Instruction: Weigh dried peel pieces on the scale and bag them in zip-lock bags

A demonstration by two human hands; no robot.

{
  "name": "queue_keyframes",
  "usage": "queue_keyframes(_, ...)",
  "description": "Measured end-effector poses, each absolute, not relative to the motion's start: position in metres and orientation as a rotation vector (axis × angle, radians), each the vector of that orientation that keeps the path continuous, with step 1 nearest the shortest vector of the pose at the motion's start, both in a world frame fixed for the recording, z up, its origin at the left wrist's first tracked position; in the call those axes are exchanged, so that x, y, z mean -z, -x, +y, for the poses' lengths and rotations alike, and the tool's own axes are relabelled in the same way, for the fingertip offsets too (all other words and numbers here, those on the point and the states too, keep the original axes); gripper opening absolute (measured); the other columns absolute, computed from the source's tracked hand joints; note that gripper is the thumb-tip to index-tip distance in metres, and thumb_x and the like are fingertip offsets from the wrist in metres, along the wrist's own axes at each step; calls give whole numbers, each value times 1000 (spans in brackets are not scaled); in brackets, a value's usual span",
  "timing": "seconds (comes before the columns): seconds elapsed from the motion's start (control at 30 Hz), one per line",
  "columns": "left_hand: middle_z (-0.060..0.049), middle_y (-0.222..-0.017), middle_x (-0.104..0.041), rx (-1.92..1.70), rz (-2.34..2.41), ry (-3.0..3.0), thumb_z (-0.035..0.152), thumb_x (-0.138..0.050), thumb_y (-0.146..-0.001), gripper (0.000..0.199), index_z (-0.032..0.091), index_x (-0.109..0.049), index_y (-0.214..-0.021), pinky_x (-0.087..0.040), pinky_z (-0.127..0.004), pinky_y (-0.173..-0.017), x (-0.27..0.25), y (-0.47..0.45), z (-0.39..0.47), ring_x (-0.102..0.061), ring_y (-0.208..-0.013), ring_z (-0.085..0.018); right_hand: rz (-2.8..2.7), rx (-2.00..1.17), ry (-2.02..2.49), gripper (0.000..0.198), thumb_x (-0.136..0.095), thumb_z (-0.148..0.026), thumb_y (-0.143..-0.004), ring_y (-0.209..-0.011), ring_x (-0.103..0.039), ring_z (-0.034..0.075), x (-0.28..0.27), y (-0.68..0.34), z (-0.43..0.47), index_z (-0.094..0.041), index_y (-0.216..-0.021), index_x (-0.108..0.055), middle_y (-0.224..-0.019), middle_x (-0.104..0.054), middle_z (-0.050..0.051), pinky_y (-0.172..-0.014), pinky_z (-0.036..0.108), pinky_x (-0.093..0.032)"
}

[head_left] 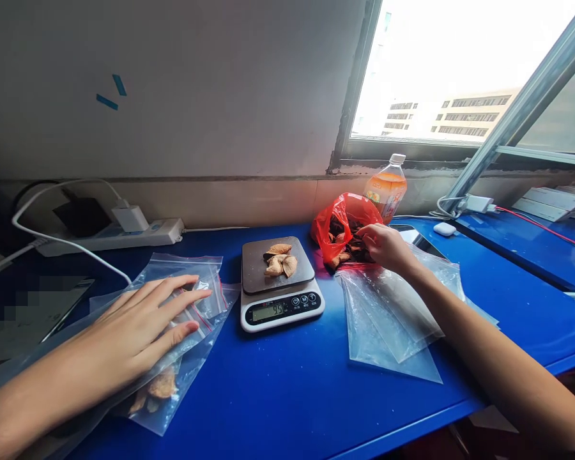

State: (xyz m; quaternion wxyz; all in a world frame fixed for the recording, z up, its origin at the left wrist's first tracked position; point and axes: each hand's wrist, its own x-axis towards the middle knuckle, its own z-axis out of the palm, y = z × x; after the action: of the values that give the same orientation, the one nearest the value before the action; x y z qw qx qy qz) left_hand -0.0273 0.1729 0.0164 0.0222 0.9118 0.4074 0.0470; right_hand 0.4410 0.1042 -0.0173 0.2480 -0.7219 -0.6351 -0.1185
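Spread out, my left hand lies palm down on a pile of clear zip bags. Dried brown slices show inside one bag below it. Before me stands a white kitchen scale reading about 95, with several pale dried slices on its dark plate. My right hand is at the mouth of a red plastic bag of dark dried slices. Its fingers are pinched together among the slices; what they hold is hidden. Flat empty clear bags lie under my right wrist.
An orange drink bottle stands behind the red bag. Beside it lie a phone and a white earbud case. A power strip with cables is at the back left. The blue table ends at a front edge.
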Motion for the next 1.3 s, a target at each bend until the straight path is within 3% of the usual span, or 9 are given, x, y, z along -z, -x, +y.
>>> queue_keyframes(0.13,-1,-142,-57,-245,1246,-2842,69,-35,-90,60,40,-55,-138,-46,-50,-104,-13,29,175,-54,-128,-32,-1838,296,2064,20,-53,-24,-85,-78,-61,18,12,-438,105,-18,-72,-67,-80,-69,6,-73,28,-44)
queue_keyframes(0.27,1,-145,-54,-260,1229,-2852,66,-36,-92,55,42,-52,-139,-43,-51,-107,-11,32,175,-51,-132,-31,-1861,314,2202,26,-54,-34,-87,-85,-60,22,10,-433,104,-18,-72,-68,-85,-68,10,-78,32,-42)
queue_keyframes(0.4,0,-151,-47,-148,1264,-2780,64,-34,-94,56,40,-50,-142,-35,-56,-112,-15,29,171,-43,-138,-32,-1850,304,2315,24,-52,-30,-86,-97,-60,26,12,-430,105,-17,-93,-71,-94,-69,12,-87,35,-42)
queue_keyframes(0.57,0,-151,-47,-125,1271,-2766,66,-33,-93,58,40,-49,-142,-33,-57,-114,-15,30,169,-41,-140,-33,-1786,241,2375,50,-52,-31,-85,-108,-60,28,15,-431,109,-13,-132,-59,-117,-68,17,-91,36,-42)
queue_keyframes(0.73,4,-151,-46,-134,1281,-2770,67,-33,-92,56,46,-46,-142,-33,-55,-115,-10,36,172,-40,-141,-29,-1668,203,2395,30,-51,-33,-88,-101,-64,25,16,-436,111,-17,-104,-71,-106,-71,13,-83,31,-44)
queue_keyframes(0.93,2,-148,-50,-176,1264,-2814,64,-34,-92,55,43,-50,-141,-37,-53,-112,-8,35,172,-45,-137,-31,-1522,208,2378,31,-47,-25,-88,-90,-66,23,16,-444,114,-17,-107,-71,-103,-73,12,-74,29,-46)
queue_keyframes(1.1,-1,-146,-53,-208,1236,-2850,62,-36,-92,56,39,-54,-139,-40,-49,-110,-5,35,176,-49,-132,-31,-1653,162,2220,28,-54,-16,-82,-101,-63,19,16,-445,113,-22,-99,-75,-102,-71,7,-86,23,-47)
queue_keyframes(1.2,0,-147,-52,-183,1237,-2846,63,-39,-91,55,41,-53,-140,-42,-49,-109,-4,38,180,-49,-133,-31,-1662,209,2184,34,-53,-12,-81,-106,-62,21,12,-450,122,-16,-109,-72,-112,-69,12,-94,27,-46)
queue_keyframes(1.3,2,-148,-51,-195,1245,-2830,62,-40,-91,53,44,-51,-140,-42,-50,-109,-7,38,179,-48,-135,-30,-1765,195,2133,47,-54,-4,-73,-106,-63,21,3,-456,137,-17,-116,-70,-115,-71,10,-94,27,-46)
